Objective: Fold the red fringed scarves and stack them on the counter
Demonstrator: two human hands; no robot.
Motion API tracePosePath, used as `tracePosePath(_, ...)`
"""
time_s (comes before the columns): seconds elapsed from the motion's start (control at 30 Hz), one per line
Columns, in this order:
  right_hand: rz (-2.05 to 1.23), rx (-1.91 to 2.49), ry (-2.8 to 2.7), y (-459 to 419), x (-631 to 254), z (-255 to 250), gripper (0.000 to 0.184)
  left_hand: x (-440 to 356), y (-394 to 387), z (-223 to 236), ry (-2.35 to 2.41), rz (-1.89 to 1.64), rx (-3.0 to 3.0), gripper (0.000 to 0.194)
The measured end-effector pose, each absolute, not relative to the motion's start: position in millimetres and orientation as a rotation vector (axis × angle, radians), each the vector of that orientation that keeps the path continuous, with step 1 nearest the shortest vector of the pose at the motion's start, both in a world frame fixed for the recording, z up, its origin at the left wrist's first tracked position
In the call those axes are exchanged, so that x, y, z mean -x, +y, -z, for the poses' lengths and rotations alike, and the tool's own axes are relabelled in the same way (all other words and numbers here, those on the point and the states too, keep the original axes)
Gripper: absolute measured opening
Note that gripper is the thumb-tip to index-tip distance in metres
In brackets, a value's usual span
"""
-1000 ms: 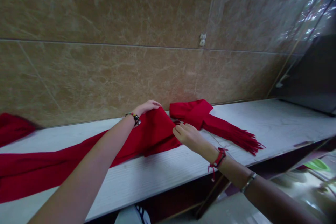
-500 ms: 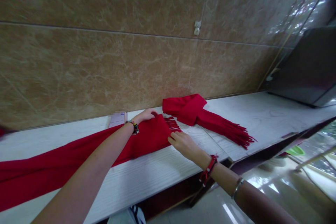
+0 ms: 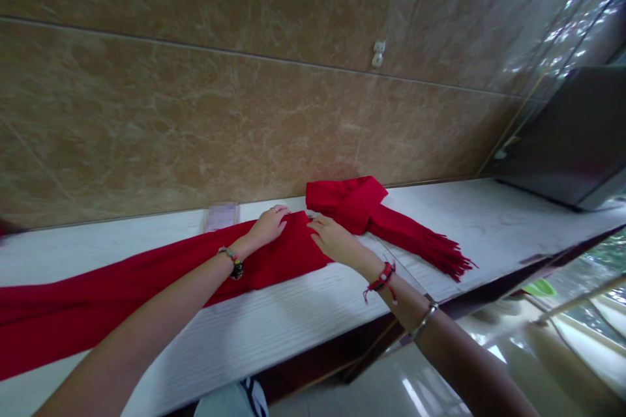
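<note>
A long red scarf lies stretched along the white counter, running off to the left. My left hand rests flat on its folded right end, fingers spread. My right hand lies on the same end, at its right edge, fingers extended on the cloth. Just beyond my right hand sits a second red scarf, folded, with its fringe trailing to the right.
A small pale card or packet lies on the counter by the wall. A brown marble wall backs the counter. A dark box-like appliance stands at far right. The counter's front edge drops to a glossy floor.
Both hands have drawn together on the folded scarf end; my right hand moved from its front corner up onto the cloth, and the loose fringe seen before is covered.
</note>
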State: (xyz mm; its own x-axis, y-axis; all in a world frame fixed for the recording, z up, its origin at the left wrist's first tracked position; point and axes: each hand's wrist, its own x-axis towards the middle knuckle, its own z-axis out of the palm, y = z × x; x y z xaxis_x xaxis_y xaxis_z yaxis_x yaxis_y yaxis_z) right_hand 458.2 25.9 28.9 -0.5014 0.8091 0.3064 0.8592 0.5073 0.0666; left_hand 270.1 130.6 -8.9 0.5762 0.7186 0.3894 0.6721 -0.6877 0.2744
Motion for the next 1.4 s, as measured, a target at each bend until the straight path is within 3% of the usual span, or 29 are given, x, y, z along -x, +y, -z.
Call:
tracePosePath(0.13, 0.278, 1.473, -2.366, 45, -433, -9, 0.051, -240, 100, 25, 1.3, -0.754, -2.78, 0.033)
tracePosePath(0.27, 0.288, 1.515, -2.417, 57, -419, 12, 0.059, -217, 80, 39, 1.386, -0.59, -2.719, 0.047)
tracePosePath(0.53, 0.245, 1.467, -2.528, 64, -426, 36, 0.052, -210, 68, 32, 1.298, -0.312, -2.723, 0.051)
tracePosePath(0.77, 0.257, 1.633, -2.576, 72, -411, 13, 0.052, -211, 59, 33, 1.414, -0.402, -2.687, 0.05)
tracePosePath(1.17, 0.436, 1.565, -2.576, 83, -388, 33, 0.037, -206, 60, 33, 1.497, -0.326, -2.596, 0.081)
tracePosePath(1.4, 0.416, 1.772, -2.435, 90, -413, 31, 0.048, -204, 61, 33, 1.468, -0.355, -2.558, 0.085)
